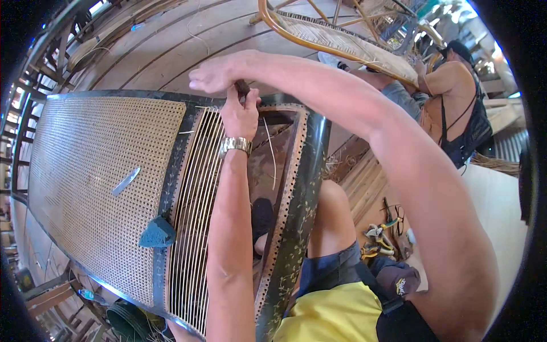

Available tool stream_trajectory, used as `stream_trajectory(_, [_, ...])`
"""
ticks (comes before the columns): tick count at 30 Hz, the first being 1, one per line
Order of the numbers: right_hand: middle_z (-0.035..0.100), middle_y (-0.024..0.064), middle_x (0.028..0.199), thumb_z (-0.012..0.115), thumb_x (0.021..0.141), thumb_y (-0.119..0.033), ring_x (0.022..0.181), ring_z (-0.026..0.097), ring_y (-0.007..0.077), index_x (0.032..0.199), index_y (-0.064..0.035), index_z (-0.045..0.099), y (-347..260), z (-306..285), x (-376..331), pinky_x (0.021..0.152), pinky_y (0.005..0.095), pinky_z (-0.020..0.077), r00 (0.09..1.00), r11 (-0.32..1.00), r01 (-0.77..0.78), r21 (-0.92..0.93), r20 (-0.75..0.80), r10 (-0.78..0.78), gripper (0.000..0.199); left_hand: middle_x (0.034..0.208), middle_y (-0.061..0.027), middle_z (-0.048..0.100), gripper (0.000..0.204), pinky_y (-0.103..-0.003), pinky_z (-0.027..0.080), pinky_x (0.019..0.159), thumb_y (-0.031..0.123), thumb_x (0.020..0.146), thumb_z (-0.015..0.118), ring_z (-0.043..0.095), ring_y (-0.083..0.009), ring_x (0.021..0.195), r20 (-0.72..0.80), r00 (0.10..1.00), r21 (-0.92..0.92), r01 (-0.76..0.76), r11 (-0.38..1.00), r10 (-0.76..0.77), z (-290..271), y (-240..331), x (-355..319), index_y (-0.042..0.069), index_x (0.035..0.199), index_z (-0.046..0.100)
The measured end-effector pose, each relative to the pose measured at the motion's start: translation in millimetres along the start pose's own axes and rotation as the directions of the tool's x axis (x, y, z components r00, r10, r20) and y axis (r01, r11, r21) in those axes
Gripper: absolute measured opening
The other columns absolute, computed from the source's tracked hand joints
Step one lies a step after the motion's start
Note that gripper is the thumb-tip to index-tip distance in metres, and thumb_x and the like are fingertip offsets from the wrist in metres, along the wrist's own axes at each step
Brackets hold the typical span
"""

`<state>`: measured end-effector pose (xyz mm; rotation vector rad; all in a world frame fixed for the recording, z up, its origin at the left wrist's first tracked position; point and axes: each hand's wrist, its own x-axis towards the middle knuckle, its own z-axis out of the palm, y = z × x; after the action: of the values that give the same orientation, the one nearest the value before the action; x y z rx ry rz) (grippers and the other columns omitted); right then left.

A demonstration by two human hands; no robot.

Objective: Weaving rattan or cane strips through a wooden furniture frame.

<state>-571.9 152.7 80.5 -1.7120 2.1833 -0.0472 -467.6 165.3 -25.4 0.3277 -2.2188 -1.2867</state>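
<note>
Running near-to-far, parallel cane strands (195, 188)

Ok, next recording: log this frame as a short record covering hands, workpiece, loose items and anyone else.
Left hand: closed around a dark brown piece, metal watch on wrist
Right hand: beside the left hand in view; its grip and any contact with the piece unclear
Workpiece: black frame with woven cane at left and parallel pale strands beside it
Lying on workpiece: blue block, pale flat strip
Right side: yellow-handled pliers
Other person: upper right, beside another frame
</note>
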Motion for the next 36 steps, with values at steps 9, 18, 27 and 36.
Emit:
stream_trajectory(9, [0.057,0.0211,0.136,0.032,0.103,-0.042,0.128,0.052,0.0376,0.132,-0.0030,0.059,0.3,11.9,9.1,0.111,0.0456,0.0384,0.984,0.974,-0.158,0.162,-0.061,0.170,0.056,0.081,-0.0101,0.073,0.028,-0.036,0.054,0.065,0.023,0.094,0.068,0.073,-0.0209,0.073,-0.074,0.995,-0.176,0.054,0.983,-0.068,-16.9,13.6,-6.2,0.000,0.107,0.058])
stream_trajectory(18, [0.063,0.0133,0.123,0.036,0.107,-0.039,0.117,0.058,0.0222,0.130,-0.0054,0.059,7.6,-2.6,-117.9,0.105,0.0358,0.0425,0.707,0.837,0.025,0.546,-0.602,0.372,0.046,0.127,-0.0168,0.064,0.048,-0.036,0.052,0.095,0.028,0.095,0.068,0.062,-0.0228,0.117,0.041,0.985,-0.189,0.172,0.967,-0.167,-55.8,14.0,-33.3,-0.003,0.129,0.055])
stream_trajectory(27, [0.065,0.0058,0.100,0.048,0.105,-0.034,0.090,0.062,0.0119,0.117,-0.0032,0.060,-5.1,145.8,-356.2,0.084,0.0265,0.0491,0.478,0.266,-0.133,0.955,-0.173,0.861,0.035,0.115,-0.0194,0.064,0.039,-0.044,0.049,0.092,0.019,0.086,0.074,0.060,-0.0384,0.107,0.087,0.955,0.590,0.180,0.787,-0.284,-249.6,73.1,-315.6,-0.001,0.117,0.062])
stream_trajectory(36, [0.064,0.0120,0.105,0.051,0.104,-0.029,0.096,0.063,0.0185,0.126,-0.0016,0.055,-127.9,206.3,-350.7,0.087,0.0321,0.0505,0.412,0.609,-0.206,0.766,-0.497,0.764,0.035,0.114,-0.0100,0.064,0.013,-0.044,0.046,0.090,0.013,0.086,0.068,0.058,-0.0318,0.108,-0.013,0.963,0.805,0.169,0.569,-0.269,-286.2,102.7,-414.2,0.004,0.095,0.068])
